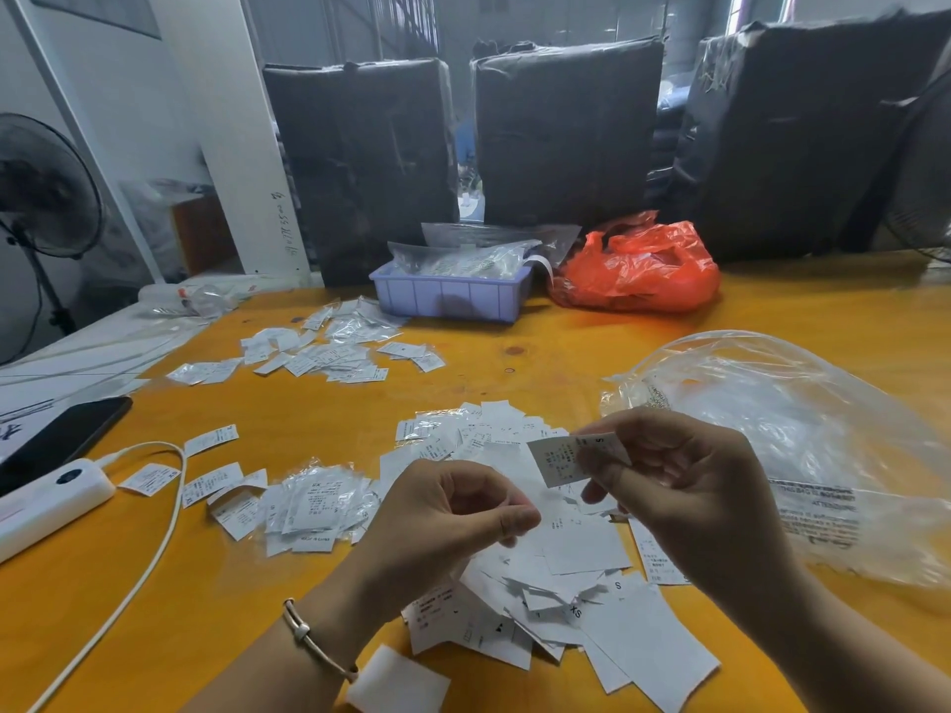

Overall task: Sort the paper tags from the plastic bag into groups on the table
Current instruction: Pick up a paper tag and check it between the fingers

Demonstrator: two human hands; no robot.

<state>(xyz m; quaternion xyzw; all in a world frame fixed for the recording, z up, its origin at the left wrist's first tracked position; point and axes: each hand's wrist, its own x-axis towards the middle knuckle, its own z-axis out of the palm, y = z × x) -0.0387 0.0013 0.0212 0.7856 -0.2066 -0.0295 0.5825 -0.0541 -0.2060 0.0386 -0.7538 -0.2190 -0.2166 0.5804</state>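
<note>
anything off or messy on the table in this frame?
Nothing damaged. The pile of tags under the hands is a loose, overlapping heap, with some at the table near edge. A few stray tags lie apart by the power strip. The right hand pinches one tag.

Table (566, 347): glossy yellow-orange wood. Tags (576, 553): matt white paper. Clear bag (803, 414): shiny crinkled plastic. Tray (447, 298): smooth lilac plastic. Orange bag (638, 272): glossy plastic.
</note>
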